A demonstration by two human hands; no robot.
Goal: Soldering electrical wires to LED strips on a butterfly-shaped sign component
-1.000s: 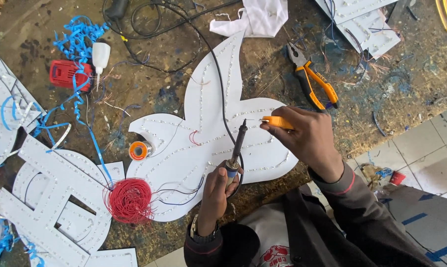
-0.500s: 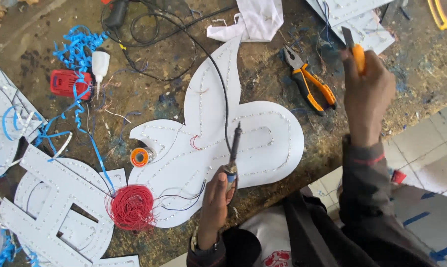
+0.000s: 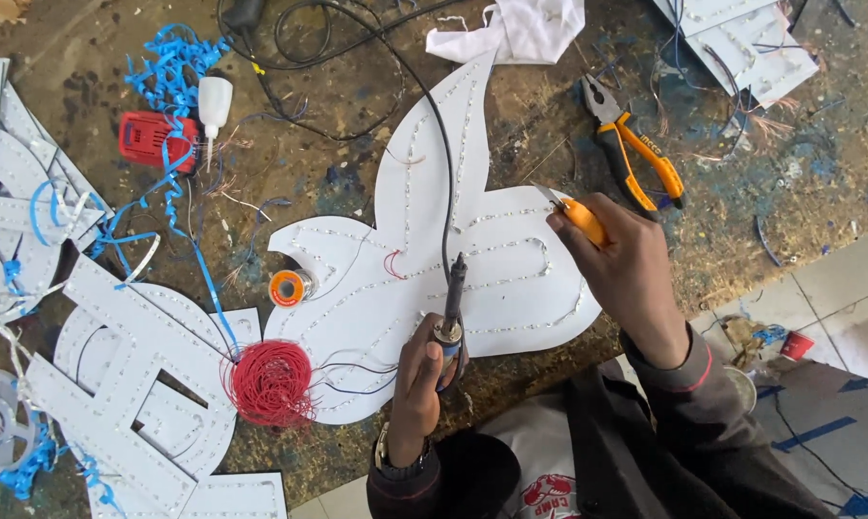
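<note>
Workbench (image 3: 818,173): stained and scuffed, it lies under both hands and carries everything named below.
White panel (image 3: 511,279): a large curved cut-out with rows of small lights, flat beneath the fingers of both hands.
Letter cut-outs (image 3: 117,384): white, well to the left of the left hand.
Right hand (image 3: 631,269): fingers closed tight round an orange utility knife, over the panel's right lobe.
Left hand (image 3: 419,384): fingers wrapped round the handle of a soldering iron, at the panel's lower edge.
Soldering iron (image 3: 450,308): it rises from the left fingers, tip on the panel, with its black cord running up and away across the panel.
Pliers (image 3: 635,149): orange-handled, just above the right fingers, untouched.
Red wire bundle (image 3: 270,383): on the panel's lower left, left of the left fingers.
Utility knife (image 3: 578,216): its blade pokes out up-left of the right fingers, over the panel.
Solder spool (image 3: 290,287): orange, up-left of the left fingers.
</note>
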